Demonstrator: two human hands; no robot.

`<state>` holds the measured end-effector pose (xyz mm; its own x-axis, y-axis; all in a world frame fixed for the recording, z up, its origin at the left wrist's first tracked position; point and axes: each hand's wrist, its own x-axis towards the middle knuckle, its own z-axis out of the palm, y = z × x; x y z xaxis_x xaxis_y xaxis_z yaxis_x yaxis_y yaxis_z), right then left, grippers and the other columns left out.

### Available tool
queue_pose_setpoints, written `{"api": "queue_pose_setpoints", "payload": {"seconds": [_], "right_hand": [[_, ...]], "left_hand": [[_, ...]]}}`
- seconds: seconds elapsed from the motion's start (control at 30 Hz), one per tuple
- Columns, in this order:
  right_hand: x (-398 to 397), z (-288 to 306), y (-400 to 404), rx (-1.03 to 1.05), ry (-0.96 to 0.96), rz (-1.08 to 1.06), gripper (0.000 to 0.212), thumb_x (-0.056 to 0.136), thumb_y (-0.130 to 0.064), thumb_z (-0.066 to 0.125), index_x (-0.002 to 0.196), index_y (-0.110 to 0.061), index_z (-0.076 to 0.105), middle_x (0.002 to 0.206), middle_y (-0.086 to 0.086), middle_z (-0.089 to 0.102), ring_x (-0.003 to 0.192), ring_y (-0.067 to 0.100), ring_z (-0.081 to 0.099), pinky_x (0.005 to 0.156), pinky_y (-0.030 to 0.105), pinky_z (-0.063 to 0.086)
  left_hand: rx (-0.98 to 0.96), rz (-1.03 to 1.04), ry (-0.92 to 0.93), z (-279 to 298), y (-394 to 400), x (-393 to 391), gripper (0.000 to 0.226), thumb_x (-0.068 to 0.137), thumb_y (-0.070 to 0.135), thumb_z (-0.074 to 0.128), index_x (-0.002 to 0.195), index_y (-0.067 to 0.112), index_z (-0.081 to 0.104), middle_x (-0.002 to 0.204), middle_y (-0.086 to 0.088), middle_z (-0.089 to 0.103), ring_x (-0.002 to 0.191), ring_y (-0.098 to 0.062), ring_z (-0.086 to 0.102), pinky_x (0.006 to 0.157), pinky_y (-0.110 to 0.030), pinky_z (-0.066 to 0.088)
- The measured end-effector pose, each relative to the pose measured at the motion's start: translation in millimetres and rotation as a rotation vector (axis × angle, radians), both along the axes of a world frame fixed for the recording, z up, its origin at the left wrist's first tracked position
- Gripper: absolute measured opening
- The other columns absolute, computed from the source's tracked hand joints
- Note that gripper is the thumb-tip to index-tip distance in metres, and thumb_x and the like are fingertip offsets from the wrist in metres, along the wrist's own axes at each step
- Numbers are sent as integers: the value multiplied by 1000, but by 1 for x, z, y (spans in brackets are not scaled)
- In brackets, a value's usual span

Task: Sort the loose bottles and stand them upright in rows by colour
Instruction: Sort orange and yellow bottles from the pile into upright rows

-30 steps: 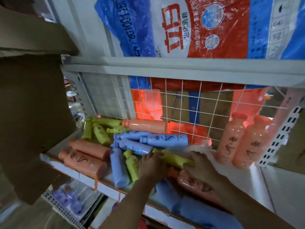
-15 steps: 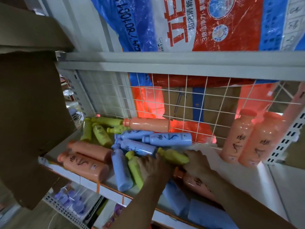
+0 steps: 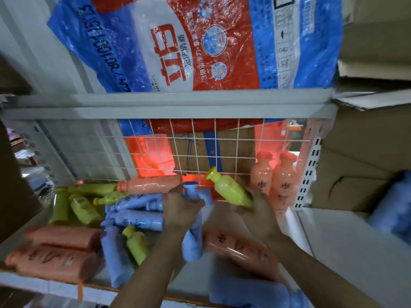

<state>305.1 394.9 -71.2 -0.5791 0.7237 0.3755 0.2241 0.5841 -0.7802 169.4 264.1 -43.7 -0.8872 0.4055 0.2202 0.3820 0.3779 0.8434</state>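
While the left hand [image 3: 181, 211] curls its fingers around the neck end of a lilac-blue plastic bottle [image 3: 192, 236], holding it cap-up and nearly upright above the white metal shelf [image 3: 295, 227], the right hand [image 3: 255, 210] grips the base of a small yellow-green plastic bottle [image 3: 230, 190], which tilts with its yellow cap pointing up and left toward the white wire mesh back panel [image 3: 200, 150]. Both held bottles sit lifted off the shelf, near each other but apart. Just beyond the right hand, two salmon-pink plastic bottles [image 3: 273, 176] stand upright side by side against that mesh, at the shelf's right end. Under the right forearm a pink bottle with dark lettering [image 3: 235, 247] lies on its side. Left of the left hand, lying bottles crowd the shelf: blue ones [image 3: 138, 218] nearest, yellow-green ones [image 3: 84, 207] farther left toward the mesh, one pink bottle [image 3: 151, 185] along the mesh, and two large pink ones [image 3: 57, 252] at the front edge. Above the shelf hangs a blue, red and white printed plastic sack [image 3: 189, 45].
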Motion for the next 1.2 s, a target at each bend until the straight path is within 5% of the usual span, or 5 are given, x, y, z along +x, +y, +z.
{"api": "queue_pose_setpoints", "payload": {"seconds": [0.27,0.7,0.83,1.0,1.2], "right_hand": [[91,14,22,-61,91,-257,44,72,-17,78,111,-13,58,102,2,67,91,20,63,80,31,48],[313,11,59,-150,139,-662,32,75,-19,76,99,-14,55,86,5,61,78,24,56,67,30,38],[362,4,93,-179,128,-592,33,77,-19,74,101,-15,53,90,5,62,80,23,58,68,32,40],[404,-4,140,-213,84,-499,35,74,-23,76,101,-15,54,91,7,65,83,26,61,71,37,47],[418,-11,174,-223,85,-416,35,76,-22,75,104,-14,55,92,7,66,83,24,62,71,38,49]], "left_hand": [[184,-247,505,56,67,82,44,66,30,68,109,21,63,95,-3,66,88,-32,61,74,-37,49],[429,-826,-1,26,182,293,39,69,9,79,102,22,61,88,10,59,83,7,52,77,-8,38],[357,-786,-65,5,215,332,58,71,16,77,125,28,59,117,8,62,113,-8,55,95,-15,42],[325,-647,-122,0,242,364,51,74,7,76,117,29,61,110,1,61,86,22,53,67,5,37],[246,-563,-68,-12,273,373,54,67,29,76,119,28,62,103,4,68,94,-4,63,77,-16,48]]}}
